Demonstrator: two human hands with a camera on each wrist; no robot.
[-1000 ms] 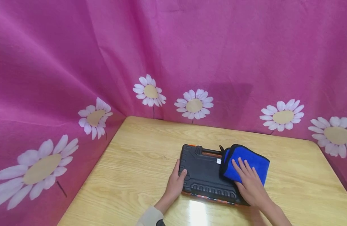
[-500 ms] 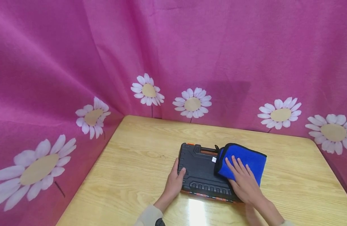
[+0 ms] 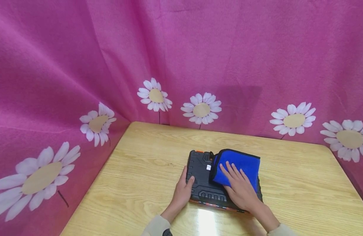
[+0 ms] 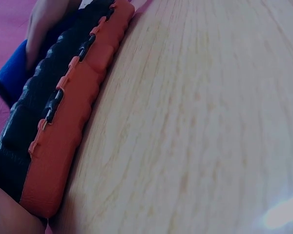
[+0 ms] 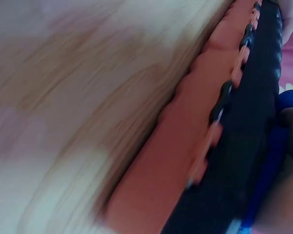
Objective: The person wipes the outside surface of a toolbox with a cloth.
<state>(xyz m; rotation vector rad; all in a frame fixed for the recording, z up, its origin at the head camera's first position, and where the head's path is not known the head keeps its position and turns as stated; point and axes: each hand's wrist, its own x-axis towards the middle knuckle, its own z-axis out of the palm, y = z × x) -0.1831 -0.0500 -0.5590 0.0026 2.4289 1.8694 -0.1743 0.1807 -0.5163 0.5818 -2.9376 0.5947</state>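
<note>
Blue, soft-looking cloth under your flat right hand; left hand aptly grips the rigid-looking case by its edge.

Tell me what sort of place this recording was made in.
Probably a small draped-off indoor workspace: pink daisy-print fabric hangs like walls around a wood-grain table, on which a black-and-orange case lies.
</note>
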